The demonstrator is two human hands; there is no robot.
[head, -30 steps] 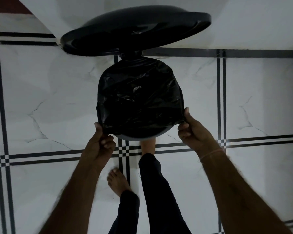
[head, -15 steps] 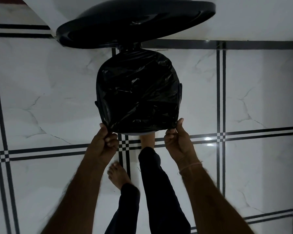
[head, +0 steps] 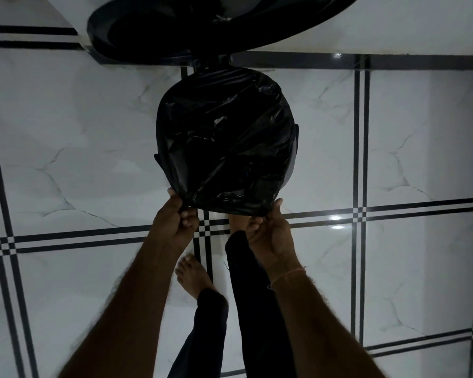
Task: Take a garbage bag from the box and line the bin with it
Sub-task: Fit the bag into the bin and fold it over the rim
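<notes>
Black crinkled plastic garbage bag (head: 227, 143): spread across the mouth of the round dark bin (head: 294, 148), covering the opening; the near edge is gathered below the rim.
Left hand (head: 175, 219): fingers curled, pinching the bag's near-left edge.
Right hand (head: 268, 227): fingers curled, gripping the near-right edge; thin thread band (head: 287, 276) on the wrist.
Round black bin lid (head: 202, 25): raised, behind the bin.
Bare foot (head: 193, 274), dark trouser legs: just beside the bin.
White marble-look floor tiles (head: 79, 132), black striped borders.

The garbage bag (head: 227, 148) hides nearly all the bin (head: 295, 159); the top edge crops its lid (head: 175, 31).
</notes>
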